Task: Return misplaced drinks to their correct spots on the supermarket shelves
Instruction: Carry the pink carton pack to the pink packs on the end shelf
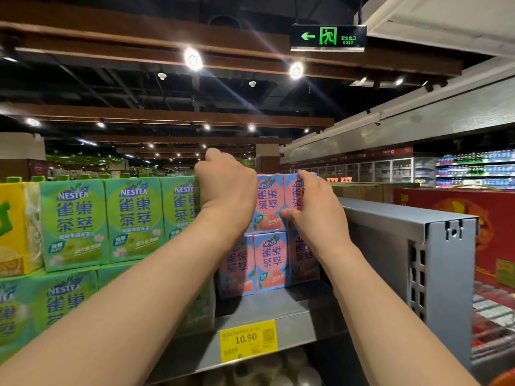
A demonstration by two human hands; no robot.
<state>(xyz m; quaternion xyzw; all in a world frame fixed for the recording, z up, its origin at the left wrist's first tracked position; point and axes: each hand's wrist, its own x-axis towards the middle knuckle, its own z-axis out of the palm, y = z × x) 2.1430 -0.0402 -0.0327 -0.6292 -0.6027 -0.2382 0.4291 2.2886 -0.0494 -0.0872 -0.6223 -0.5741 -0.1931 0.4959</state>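
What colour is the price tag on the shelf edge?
Yellow with black print, seen in the head view: the price tag on the shelf edge.

- Hands: 2 – left hand (223, 185), right hand (312, 207), both on upper pink pack.
- Pink/blue Nestea multipacks (271, 203): 2 visible, stacked 1 over 1; lower pack (270, 263).
- Green Nestea multipacks (103, 218): 2 tiers visible; upper tier shows approx. 3 carton faces; full qty cannot tell, partly hidden by arm.
- Yellow drink pack (16, 229): 1, cut by left frame edge.
- Yellow price tags (248, 339): 1, reads 10.90.
- Exit signs (328, 37): 1.
- Red boxes (457, 218): 1 seen clearly.
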